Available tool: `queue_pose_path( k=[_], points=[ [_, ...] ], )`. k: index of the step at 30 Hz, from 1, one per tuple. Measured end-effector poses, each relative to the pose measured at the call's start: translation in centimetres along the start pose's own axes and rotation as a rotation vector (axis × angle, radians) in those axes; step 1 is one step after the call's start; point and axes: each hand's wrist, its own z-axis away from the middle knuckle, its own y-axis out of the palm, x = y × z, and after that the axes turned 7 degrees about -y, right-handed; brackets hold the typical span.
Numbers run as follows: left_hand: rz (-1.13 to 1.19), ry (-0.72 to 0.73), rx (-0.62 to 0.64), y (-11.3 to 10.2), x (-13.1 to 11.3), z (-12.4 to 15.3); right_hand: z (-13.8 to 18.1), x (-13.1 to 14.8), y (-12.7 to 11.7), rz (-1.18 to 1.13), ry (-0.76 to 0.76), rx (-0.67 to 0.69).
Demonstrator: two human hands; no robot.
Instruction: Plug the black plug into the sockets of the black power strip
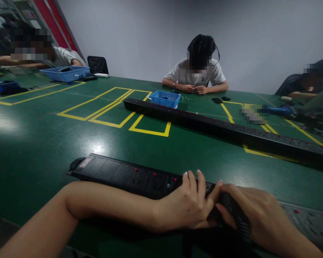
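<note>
A long black power strip (pixel 110 172) with small red dots lies along the near edge of the table and runs on to the right beneath my hands. My left hand (pixel 189 202) rests across it, fingers curled over the far side and thumb stretched towards my other hand. My right hand (pixel 260 211) is closed round a dark, ribbed object (pixel 238 215) pressed close to the strip; its kind is not clear. The thumb and index finger of both hands come together at the strip, and the spot between them is partly hidden.
A second long black power strip (pixel 217 127) lies diagonally beyond. Blue bins (pixel 165 99) hold dark parts. Yellow tape (pixel 104 123) marks the green table (pixel 43 143). One person (pixel 195 73) sits opposite, others at left and right. A blurred blue-handled tool (pixel 276 110) lies at right.
</note>
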Motion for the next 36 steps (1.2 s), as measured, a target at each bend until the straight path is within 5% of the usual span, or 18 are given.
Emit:
queue_pose_path(
  k=[36],
  points=[
    [0.001,0.012,-0.010,0.00,0.05,-0.01,-0.05,0.06,-0.10,0.002,-0.006,-0.014]
  ],
)
